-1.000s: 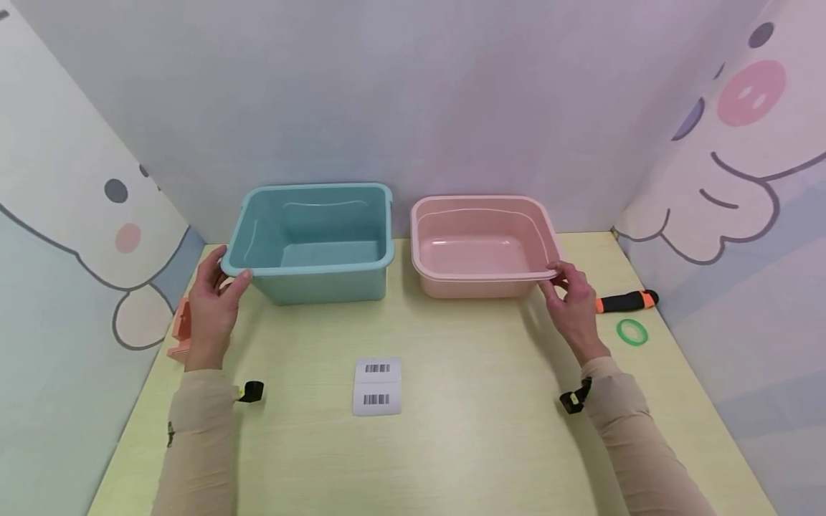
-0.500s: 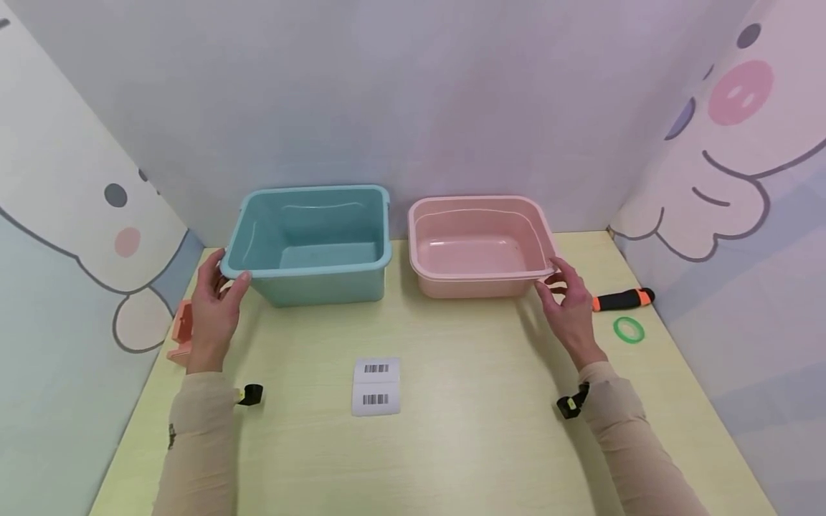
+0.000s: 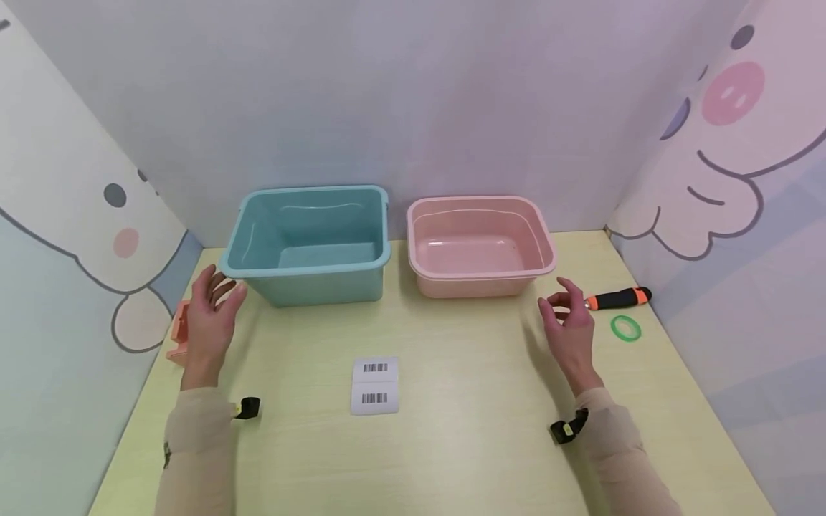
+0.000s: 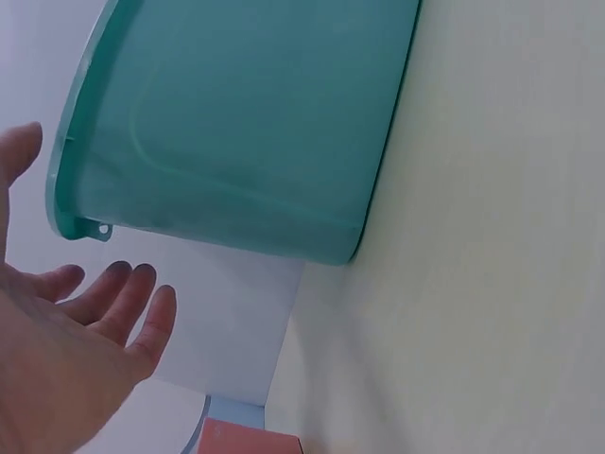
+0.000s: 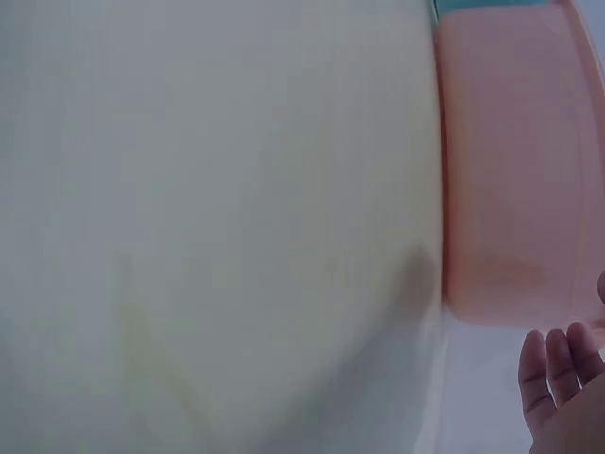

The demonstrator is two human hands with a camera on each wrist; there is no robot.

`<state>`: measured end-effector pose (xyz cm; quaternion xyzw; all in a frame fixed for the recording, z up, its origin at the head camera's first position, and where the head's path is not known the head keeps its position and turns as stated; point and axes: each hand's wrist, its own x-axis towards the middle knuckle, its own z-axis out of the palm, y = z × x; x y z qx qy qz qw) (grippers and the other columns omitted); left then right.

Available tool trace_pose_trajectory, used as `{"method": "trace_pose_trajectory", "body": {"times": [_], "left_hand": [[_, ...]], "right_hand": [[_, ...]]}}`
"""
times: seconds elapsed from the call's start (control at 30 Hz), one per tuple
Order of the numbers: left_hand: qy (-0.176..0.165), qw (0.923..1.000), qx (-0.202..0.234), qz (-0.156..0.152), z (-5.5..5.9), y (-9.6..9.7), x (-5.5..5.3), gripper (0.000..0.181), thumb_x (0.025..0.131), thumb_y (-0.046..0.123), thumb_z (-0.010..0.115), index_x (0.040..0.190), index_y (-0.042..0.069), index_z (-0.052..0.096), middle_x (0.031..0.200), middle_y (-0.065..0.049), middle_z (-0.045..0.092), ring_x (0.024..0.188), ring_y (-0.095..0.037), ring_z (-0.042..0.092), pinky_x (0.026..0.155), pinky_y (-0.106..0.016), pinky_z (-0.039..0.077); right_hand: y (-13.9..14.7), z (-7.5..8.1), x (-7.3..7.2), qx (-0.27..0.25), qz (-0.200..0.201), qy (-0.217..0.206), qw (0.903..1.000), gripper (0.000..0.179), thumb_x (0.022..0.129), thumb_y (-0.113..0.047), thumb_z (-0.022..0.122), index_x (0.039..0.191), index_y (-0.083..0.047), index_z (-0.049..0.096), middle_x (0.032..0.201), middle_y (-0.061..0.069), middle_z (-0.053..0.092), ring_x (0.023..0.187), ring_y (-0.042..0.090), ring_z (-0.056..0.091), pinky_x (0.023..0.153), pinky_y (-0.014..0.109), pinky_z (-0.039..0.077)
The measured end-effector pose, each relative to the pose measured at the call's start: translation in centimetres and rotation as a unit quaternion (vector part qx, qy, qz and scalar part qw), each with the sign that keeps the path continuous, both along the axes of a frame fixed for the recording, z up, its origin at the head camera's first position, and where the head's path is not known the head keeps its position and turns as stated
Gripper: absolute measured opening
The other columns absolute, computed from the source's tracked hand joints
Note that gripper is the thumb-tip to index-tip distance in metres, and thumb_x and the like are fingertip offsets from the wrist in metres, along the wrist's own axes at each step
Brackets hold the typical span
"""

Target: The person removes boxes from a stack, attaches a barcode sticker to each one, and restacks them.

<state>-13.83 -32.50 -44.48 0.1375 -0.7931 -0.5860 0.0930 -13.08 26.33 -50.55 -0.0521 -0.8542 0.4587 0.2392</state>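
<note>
A teal plastic tub (image 3: 316,287) stands at the back of the table, left of centre. My left hand (image 3: 211,322) is at its front left corner, fingers loosely bent and apart from the rim; the left wrist view shows the palm and fingers holding nothing beside the tub wall (image 4: 236,132). To the right stands a lower pink basin (image 3: 477,287). Just in front of its right corner is my right hand (image 3: 569,330), thumb and fingers parted with nothing between them. The right wrist view shows fingertips (image 5: 534,345) close below the basin's side (image 5: 515,170).
A white sheet with two barcodes (image 3: 375,387) lies mid-table. On the right are a tool with a black and orange handle (image 3: 619,298) and a green ring (image 3: 626,328). An orange-pink object (image 3: 181,333) sits at the left edge. Walls (image 3: 413,93) enclose the table.
Both hands have come off the rims of the teal tub and the pink basin and drawn back slightly toward the person. The tub and basin stay in place.
</note>
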Motion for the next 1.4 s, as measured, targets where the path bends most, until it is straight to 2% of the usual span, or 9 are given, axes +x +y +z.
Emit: {"method": "trace_pose_trajectory", "body": {"times": [0.23, 0.4, 0.5, 0.63, 0.73, 0.83, 0.97, 1.23, 1.4], "left_hand": [[-0.037, 0.9990, -0.020, 0.014, -0.9, 0.1, 2.2, 0.080, 0.107, 0.042, 0.061, 0.170, 0.027, 0.015, 0.171, -0.005, 0.032, 0.155, -0.027, 0.035, 0.121, -0.035, 0.038], [-0.050, 0.9978, -0.041, -0.012, -2.1, 1.5, 3.7, 0.083, 0.106, 0.043, 0.063, 0.170, 0.019, 0.017, 0.168, -0.010, 0.036, 0.152, -0.033, 0.039, 0.119, -0.044, 0.041], [-0.047, 0.9975, -0.045, -0.026, -2.8, 2.6, 4.6, 0.083, 0.105, 0.039, 0.066, 0.169, 0.013, 0.021, 0.164, -0.014, 0.041, 0.148, -0.033, 0.042, 0.113, -0.029, 0.043], [-0.047, 0.9974, -0.043, -0.033, -3.5, 4.2, 5.8, 0.079, 0.104, 0.034, 0.068, 0.167, 0.008, 0.027, 0.158, -0.017, 0.048, 0.143, -0.032, 0.047, 0.095, -0.008, 0.040], [-0.042, 0.9975, -0.043, -0.038, -3.7, 5.4, 6.5, 0.071, 0.105, 0.031, 0.069, 0.163, 0.006, 0.036, 0.151, -0.018, 0.056, 0.133, -0.023, 0.055, 0.090, -0.005, 0.041], [-0.040, 0.9973, -0.043, -0.044, -4.0, 6.6, 7.2, 0.061, 0.105, 0.027, 0.069, 0.156, 0.004, 0.046, 0.142, -0.018, 0.064, 0.117, -0.005, 0.061, 0.088, -0.006, 0.044], [-0.046, 0.9968, -0.031, -0.057, -4.4, 8.0, 7.9, 0.053, 0.104, 0.023, 0.071, 0.149, 0.002, 0.055, 0.134, -0.020, 0.069, 0.101, 0.009, 0.061, 0.085, -0.007, 0.047], [-0.078, 0.9925, -0.048, -0.081, -5.7, 10.3, 8.6, 0.043, 0.101, 0.025, 0.074, 0.138, 0.004, 0.066, 0.121, -0.013, 0.076, 0.099, 0.000, 0.067, 0.083, -0.011, 0.050], [-0.100, 0.9911, -0.026, -0.084, -6.0, 11.4, 8.9, 0.039, 0.101, 0.021, 0.075, 0.134, 0.003, 0.068, 0.116, -0.014, 0.077, 0.082, -0.011, 0.070, 0.073, -0.019, 0.054]], "right_hand": [[-2.3, -0.4, 1.4, -0.009, 0.047, -0.036, 0.9982, 0.042, 0.100, -0.009, 0.072, 0.139, -0.001, 0.061, 0.109, 0.016, 0.069, 0.091, 0.012, 0.064, 0.076, 0.007, 0.049], [-4.2, -0.6, 2.4, -0.007, 0.082, -0.065, 0.9945, 0.039, 0.098, -0.010, 0.074, 0.135, 0.001, 0.064, 0.109, 0.016, 0.070, 0.085, 0.020, 0.068, 0.073, 0.010, 0.051], [-5.4, -0.8, 3.1, -0.015, 0.100, -0.093, 0.9905, 0.040, 0.098, -0.011, 0.075, 0.135, 0.001, 0.064, 0.110, 0.016, 0.070, 0.086, 0.024, 0.070, 0.073, 0.015, 0.053], [-7.2, -0.9, 3.9, -0.024, 0.120, -0.132, 0.9837, 0.040, 0.099, -0.014, 0.075, 0.135, 0.001, 0.064, 0.112, 0.016, 0.071, 0.088, 0.027, 0.071, 0.072, 0.020, 0.055], [-8.4, -0.8, 4.4, -0.026, 0.135, -0.151, 0.9788, 0.040, 0.100, -0.015, 0.075, 0.134, 0.000, 0.064, 0.111, 0.015, 0.071, 0.087, 0.025, 0.071, 0.069, 0.023, 0.056], [-9.7, -0.8, 4.6, -0.029, 0.152, -0.169, 0.9735, 0.041, 0.099, -0.016, 0.076, 0.134, 0.000, 0.064, 0.109, 0.013, 0.071, 0.084, 0.021, 0.070, 0.066, 0.024, 0.056], [-11.3, -0.9, 4.8, -0.040, 0.179, -0.185, 0.9654, 0.042, 0.098, -0.017, 0.077, 0.134, 0.000, 0.065, 0.105, 0.010, 0.070, 0.079, 0.017, 0.068, 0.063, 0.025, 0.055], [-14.2, -1.4, 5.1, -0.023, 0.219, -0.193, 0.9561, 0.034, 0.095, -0.015, 0.079, 0.123, 0.001, 0.070, 0.089, 0.002, 0.069, 0.066, 0.009, 0.061, 0.058, 0.024, 0.051], [-15.3, -1.5, 5.2, -0.012, 0.238, -0.206, 0.9489, 0.031, 0.095, -0.016, 0.079, 0.119, 0.001, 0.072, 0.086, 0.000, 0.068, 0.064, 0.008, 0.062, 0.062, 0.025, 0.053]]}}
